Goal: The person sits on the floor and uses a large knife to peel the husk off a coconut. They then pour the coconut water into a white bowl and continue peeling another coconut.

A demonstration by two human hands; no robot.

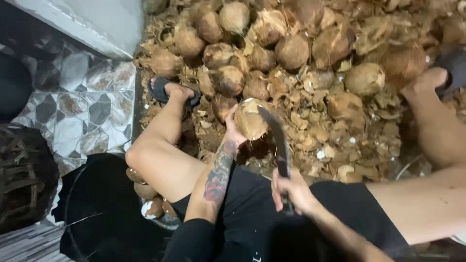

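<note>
Patterned grey-and-white floor tiles point(82, 111) fill the left of the frame, under a pale wall base point(92, 24) at upper left. Brown husk litter point(335, 126) carpets the ground across the right, dimly lit.

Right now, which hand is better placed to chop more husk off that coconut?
The right hand: it grips the big knife, blade already beside the coconut. The left hand is busy holding the coconut.

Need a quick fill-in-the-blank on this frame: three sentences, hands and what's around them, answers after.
1. The left hand holds a ____ above the husk scraps.
2. The right hand has its grip on a long ____ by the handle.
3. The blade's tip points toward the coconut, and each foot wears a dark ____.

Missing words: coconut; knife; sandal
</note>
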